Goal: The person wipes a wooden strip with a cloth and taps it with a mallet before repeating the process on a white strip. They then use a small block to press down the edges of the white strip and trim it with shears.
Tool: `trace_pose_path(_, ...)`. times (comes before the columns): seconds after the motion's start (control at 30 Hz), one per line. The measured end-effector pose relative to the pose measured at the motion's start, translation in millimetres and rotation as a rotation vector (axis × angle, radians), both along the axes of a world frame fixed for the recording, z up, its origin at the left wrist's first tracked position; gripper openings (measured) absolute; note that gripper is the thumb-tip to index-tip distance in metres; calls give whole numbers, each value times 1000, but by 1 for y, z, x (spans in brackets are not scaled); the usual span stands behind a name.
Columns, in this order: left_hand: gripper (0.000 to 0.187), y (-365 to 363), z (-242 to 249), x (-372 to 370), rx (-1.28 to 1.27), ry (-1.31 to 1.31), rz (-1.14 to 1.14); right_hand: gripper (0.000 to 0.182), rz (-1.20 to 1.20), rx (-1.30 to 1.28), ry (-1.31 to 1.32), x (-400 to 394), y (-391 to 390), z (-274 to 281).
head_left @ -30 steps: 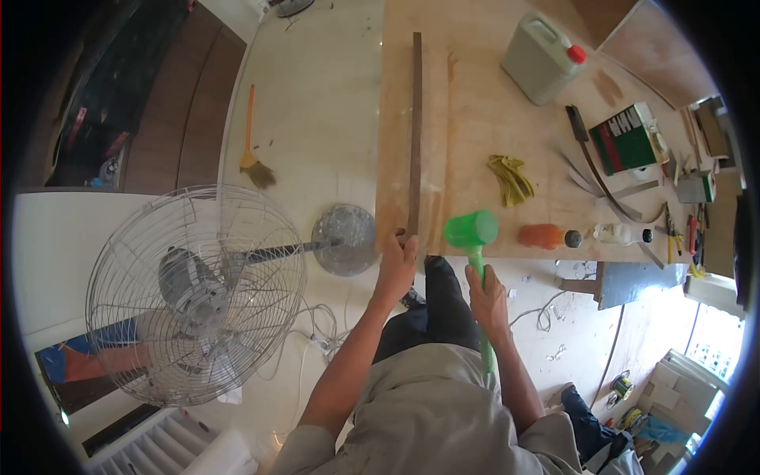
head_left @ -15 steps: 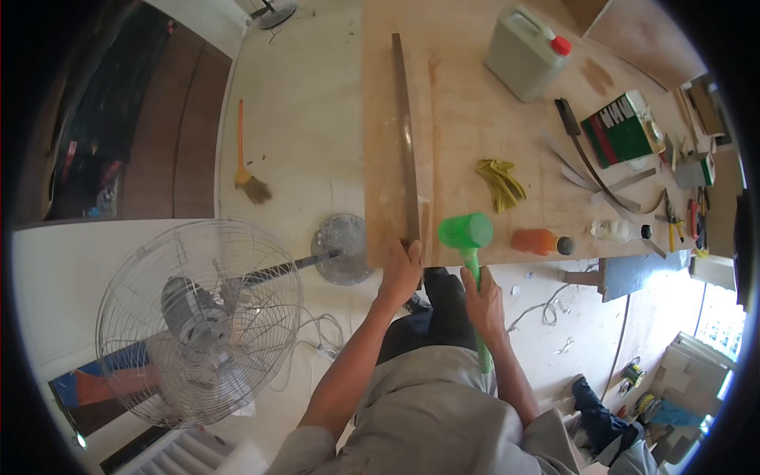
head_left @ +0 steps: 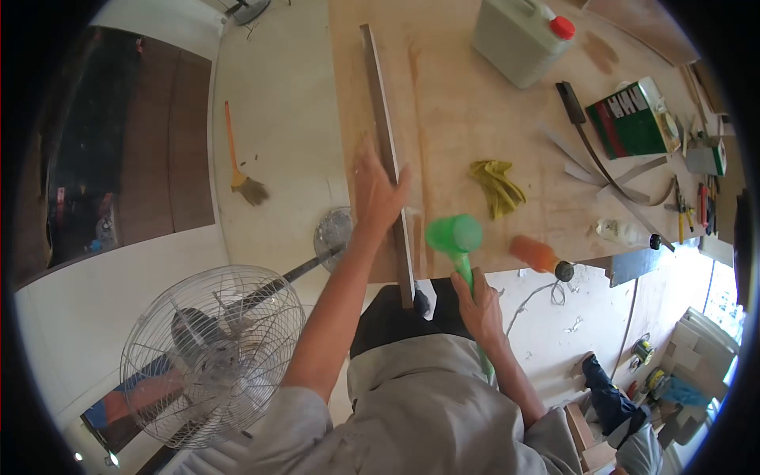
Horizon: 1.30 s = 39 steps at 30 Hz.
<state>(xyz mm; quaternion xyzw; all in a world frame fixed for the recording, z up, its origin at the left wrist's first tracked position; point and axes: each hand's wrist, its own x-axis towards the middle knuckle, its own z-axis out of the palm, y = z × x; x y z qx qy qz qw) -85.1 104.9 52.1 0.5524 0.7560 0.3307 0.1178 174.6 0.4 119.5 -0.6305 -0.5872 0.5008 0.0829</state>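
One long strip (head_left: pixel 378 87) juts past our counter's (head_left: pixel 475 119) near edge and might tip.
Our left hand (head_left: pixel 378 194) straddles it, too blurred to tell whether it is clamped; a loose hold could let the strip skid. Our right hand (head_left: pixel 481 309) is wrapped around the green mallet (head_left: pixel 453 236); a wide swing might knock off the orange bottle (head_left: pixel 532 253), its cap by the edge.

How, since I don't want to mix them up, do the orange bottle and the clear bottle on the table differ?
The orange bottle shows bright orange through its side, while the clear bottle looks pale. The orange bottle looks plumper, the clear bottle slimmer. The orange bottle is nearer the green mallet; the clear bottle is farther from it. Both have dark caps.
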Motion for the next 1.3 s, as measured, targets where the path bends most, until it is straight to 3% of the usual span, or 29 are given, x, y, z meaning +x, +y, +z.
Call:
trace_pose_path(0.17,92,16,-42,-4,-87,-154,12,33,-124,64,77,-28,-17,43)
trace_pose_path(0.27,90,15,-43,-2,-115,-175,27,38,-72,112,116,-34,-54,22)
trace_pose_path(0.4,89,15,-46,-1,-31,-41,45,31,99,-20,-102,-54,-52,6)
trace_pose_path(0.53,87,15,-47,-1,-45,-82,53,34,-107,138,50,-61,-71,28)
trace_pose_path(0.73,88,15,-44,-5,-50,-54,63,33,-21,-48,-137,-55,-81,14)
trace_pose_path(0.83,89,13,-51,0,-45,-20,73,28,-188,198,24,-54,-102,19)
trace_pose_path(1.03,88,15,-47,-1,-68,-20,75,34,-63,-90,-251,-39,-105,15)
trace_pose_path(1.13,86,12,-54,4,-53,-9,81,32,-194,99,-36,-32,-129,18)
trace_pose_path(1.3,84,18,-57,0,-42,-100,54,34,15,-94,-196,-17,-137,0)
